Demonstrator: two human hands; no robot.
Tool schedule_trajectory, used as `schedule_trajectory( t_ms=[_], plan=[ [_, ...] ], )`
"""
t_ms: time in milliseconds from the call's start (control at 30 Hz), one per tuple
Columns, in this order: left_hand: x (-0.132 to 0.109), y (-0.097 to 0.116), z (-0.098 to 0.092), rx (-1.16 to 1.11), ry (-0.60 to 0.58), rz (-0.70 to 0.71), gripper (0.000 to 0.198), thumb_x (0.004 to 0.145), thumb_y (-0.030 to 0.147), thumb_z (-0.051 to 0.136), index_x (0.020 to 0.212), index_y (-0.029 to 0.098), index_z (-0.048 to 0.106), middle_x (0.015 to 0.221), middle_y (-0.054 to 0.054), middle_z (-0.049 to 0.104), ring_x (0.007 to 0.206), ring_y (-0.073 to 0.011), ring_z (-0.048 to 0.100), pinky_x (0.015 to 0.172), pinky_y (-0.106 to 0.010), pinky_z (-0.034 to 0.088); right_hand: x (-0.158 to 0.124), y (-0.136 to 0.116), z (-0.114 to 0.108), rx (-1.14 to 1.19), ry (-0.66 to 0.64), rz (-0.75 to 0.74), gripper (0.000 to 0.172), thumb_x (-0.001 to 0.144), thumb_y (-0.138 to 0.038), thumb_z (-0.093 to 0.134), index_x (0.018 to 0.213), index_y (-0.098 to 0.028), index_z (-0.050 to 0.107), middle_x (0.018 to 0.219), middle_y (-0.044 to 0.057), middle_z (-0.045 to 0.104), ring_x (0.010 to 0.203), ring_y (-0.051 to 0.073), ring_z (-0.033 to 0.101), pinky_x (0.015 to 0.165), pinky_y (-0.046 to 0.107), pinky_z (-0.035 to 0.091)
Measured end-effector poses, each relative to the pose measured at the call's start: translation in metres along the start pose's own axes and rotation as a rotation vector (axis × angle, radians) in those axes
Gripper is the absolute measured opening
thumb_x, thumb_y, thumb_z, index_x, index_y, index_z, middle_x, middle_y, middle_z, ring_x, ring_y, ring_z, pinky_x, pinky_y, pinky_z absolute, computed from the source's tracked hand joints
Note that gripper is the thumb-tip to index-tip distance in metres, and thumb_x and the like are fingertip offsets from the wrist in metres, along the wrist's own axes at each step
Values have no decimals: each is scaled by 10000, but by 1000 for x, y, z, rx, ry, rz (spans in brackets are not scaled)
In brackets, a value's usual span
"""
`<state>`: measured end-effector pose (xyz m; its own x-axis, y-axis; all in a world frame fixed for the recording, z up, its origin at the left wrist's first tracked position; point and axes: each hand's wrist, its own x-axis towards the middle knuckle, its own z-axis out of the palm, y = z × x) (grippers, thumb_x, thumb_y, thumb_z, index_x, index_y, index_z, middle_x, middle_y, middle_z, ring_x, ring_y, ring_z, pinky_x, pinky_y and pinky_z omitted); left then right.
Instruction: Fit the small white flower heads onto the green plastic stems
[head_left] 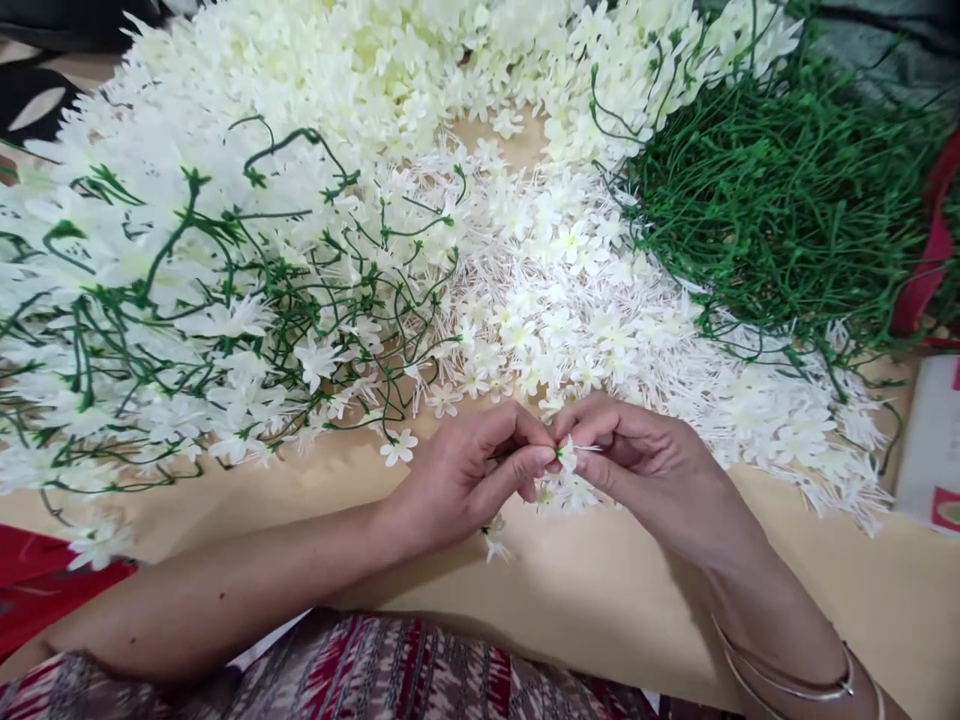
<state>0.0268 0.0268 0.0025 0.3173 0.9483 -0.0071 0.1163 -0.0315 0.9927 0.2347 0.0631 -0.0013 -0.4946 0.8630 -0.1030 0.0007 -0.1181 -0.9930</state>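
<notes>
My left hand [476, 475] and my right hand [656, 465] meet fingertip to fingertip over the table. Between thumb and forefinger, my left hand pinches the green tip of a plastic stem, mostly hidden by the fingers. My right hand pinches a small white artificial flower [568, 457] against that tip. How far the flower sits on the stem I cannot tell. Below my left hand hangs another small white flower [495, 547], partly hidden. More white petals show under my right fingertips. Just beyond both hands lies a pile of loose white flower pieces [577, 300] with thin white stalks.
White flowers on green stems [225, 290] are heaped at left. More pale blossoms [360, 70] pile up at the back. Bare green plastic stems [780, 190] form a mound at right, near a red strap [930, 250]. A white-and-red packet [930, 440] lies at the right edge.
</notes>
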Motion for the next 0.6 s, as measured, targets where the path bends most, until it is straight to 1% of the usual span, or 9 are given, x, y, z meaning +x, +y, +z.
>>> schedule_trajectory(
  t_ms=[233, 467, 600],
  plan=[
    [-2, 1, 1, 3, 21, -21, 174, 1044, 288, 590, 917, 172, 624, 695, 29, 671, 633, -76, 635, 660, -191, 482, -1, 4, 3, 7, 13, -36, 80, 924, -211, 744, 881, -277, 758, 921, 11, 726, 841, 107, 683, 701, 206, 557],
    [0, 4, 1, -27, 14, -51, 193, 1036, 296, 595, 883, 179, 608, 668, 33, 650, 606, -84, 609, 631, -197, 464, 4, 0, 2, -36, 10, -61, 99, 894, -210, 776, 814, -258, 742, 874, 23, 739, 836, 139, 706, 709, 246, 567],
    [1, 5, 0, -54, -11, -85, 213, 1036, 337, 594, 887, 186, 609, 665, 28, 648, 601, -94, 613, 620, -204, 470, 6, -4, 2, -32, 5, -25, 118, 895, -252, 780, 788, -253, 730, 845, 27, 730, 799, 147, 697, 683, 263, 564]
  ],
)
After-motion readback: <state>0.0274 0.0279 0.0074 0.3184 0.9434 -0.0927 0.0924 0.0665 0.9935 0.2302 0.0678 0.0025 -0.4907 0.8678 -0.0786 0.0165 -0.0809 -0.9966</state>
